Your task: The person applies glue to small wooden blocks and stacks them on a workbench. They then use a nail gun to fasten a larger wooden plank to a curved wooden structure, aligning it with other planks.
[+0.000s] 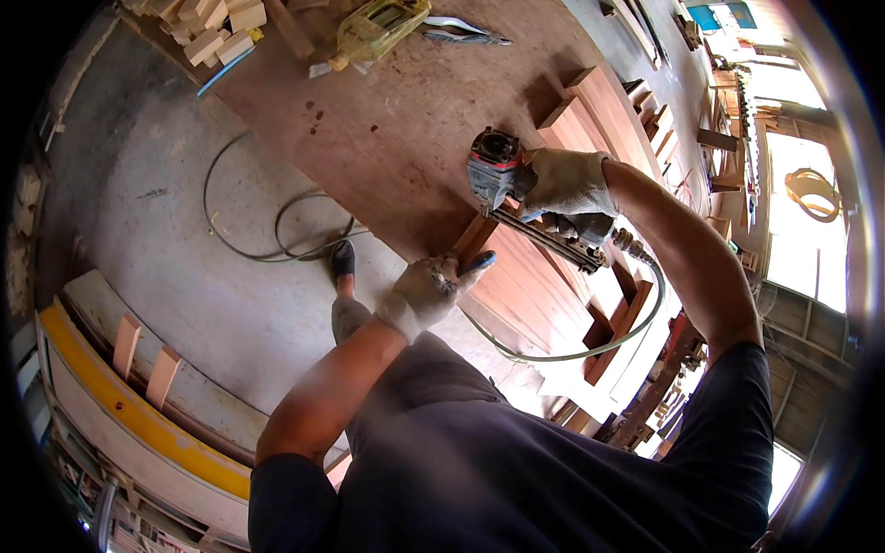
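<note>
My right hand, in a pale work glove, is closed round the handle of a pneumatic nail gun. The gun's dark magazine slants above the reddish wooden boards on the bench. Whether its nose touches the wood cannot be made out. My left hand, gloved too, has its fingers curled at the end of a wooden board, the blue-tipped thumb stretched out over the wood. Part of that grip is hidden behind the hand. An air hose runs from the gun's rear and loops beneath it.
More reddish boards lie beyond the gun. On the brown bench top are a yellowish plastic bottle, pliers and a heap of wood blocks. Hose coils lie on the floor, left of the bench, near my shoe.
</note>
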`<state>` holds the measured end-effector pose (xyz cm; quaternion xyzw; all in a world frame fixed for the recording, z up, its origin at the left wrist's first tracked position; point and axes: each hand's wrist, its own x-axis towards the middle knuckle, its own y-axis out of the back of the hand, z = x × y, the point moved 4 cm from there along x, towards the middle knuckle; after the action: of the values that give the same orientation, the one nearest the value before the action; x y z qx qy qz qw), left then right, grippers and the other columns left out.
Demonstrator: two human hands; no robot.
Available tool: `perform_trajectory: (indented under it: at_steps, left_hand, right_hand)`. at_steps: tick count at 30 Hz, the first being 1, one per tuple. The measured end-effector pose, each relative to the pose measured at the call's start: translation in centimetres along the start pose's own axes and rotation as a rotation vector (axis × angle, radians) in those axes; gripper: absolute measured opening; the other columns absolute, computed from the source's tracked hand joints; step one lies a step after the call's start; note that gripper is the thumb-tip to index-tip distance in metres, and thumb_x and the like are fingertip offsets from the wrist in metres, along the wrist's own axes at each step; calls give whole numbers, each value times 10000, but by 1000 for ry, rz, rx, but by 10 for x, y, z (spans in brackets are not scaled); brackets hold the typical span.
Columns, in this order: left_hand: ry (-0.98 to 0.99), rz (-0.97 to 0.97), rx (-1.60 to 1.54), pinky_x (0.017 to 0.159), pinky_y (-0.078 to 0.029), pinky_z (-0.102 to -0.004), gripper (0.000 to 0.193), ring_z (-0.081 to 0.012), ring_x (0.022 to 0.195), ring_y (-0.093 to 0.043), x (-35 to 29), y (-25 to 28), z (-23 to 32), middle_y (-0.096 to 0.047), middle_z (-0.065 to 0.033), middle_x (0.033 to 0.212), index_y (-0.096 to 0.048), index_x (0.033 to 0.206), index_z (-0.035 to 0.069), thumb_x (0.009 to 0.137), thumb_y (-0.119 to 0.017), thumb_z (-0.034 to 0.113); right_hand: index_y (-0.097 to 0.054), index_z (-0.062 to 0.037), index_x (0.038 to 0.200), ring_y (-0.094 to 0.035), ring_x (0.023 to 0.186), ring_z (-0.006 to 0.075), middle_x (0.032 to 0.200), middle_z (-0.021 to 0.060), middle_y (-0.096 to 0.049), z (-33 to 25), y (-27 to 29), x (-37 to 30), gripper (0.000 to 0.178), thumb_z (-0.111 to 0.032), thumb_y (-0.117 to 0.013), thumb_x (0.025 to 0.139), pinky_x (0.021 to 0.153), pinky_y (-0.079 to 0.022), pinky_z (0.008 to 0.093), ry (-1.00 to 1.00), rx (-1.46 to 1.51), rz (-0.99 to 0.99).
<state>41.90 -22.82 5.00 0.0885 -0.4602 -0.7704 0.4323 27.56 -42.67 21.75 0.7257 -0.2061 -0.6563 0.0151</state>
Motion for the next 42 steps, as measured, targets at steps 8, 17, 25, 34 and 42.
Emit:
perform_trajectory:
  at_steps: [8, 17, 25, 34, 42]
  left_hand:
    - [79, -84, -70, 825, -647, -491, 786, -376, 879, -750, 1, -4, -2, -713, -185, 1017, -383, 1723, 241, 994, -583, 29]
    - [78, -53, -87, 804, -645, -492, 803, -373, 856, -747, 0, -4, -2, -709, -179, 1015, -402, 1719, 244, 971, -580, 10]
    - [87, -68, -87, 825, -646, -484, 762, -374, 874, -752, 2, -2, -1, -713, -185, 1029, -443, 1698, 225, 980, -586, 16]
    - [44, 224, -97, 705, -627, -423, 735, -298, 776, -728, -7, -35, 0, -692, -173, 965, -443, 1699, 218, 992, -572, 64]
    - [177, 20, -894, 1021, -486, -506, 620, -375, 1194, -538, -24, -46, -8, -557, -228, 1331, -410, 1677, 74, 1060, -456, 118]
  right_hand:
    - [-685, 12, 1222, -672, 601, 125, 764, 49, -699, -24, -1, -10, 295, -105, -758, 960, 515, -555, 313, -31, -82, -16]
    - [-691, 20, 1217, -676, 601, 125, 780, 63, -716, -23, -2, -5, 293, -117, -751, 966, 523, -556, 309, -73, -98, -18]
    - [-697, 22, 1204, -672, 597, 129, 770, 56, -702, -23, -2, -8, 303, -137, -765, 956, 511, -557, 319, -68, -88, -10]
    - [-725, 14, 1151, -683, 586, 138, 769, 70, -711, -22, -14, -10, 261, -154, -766, 955, 510, -566, 311, 2, -26, -57]
    - [-734, 47, 1064, -680, 586, 159, 756, 87, -708, -39, -30, -11, 223, -145, -759, 953, 520, -565, 332, -24, -19, -108]
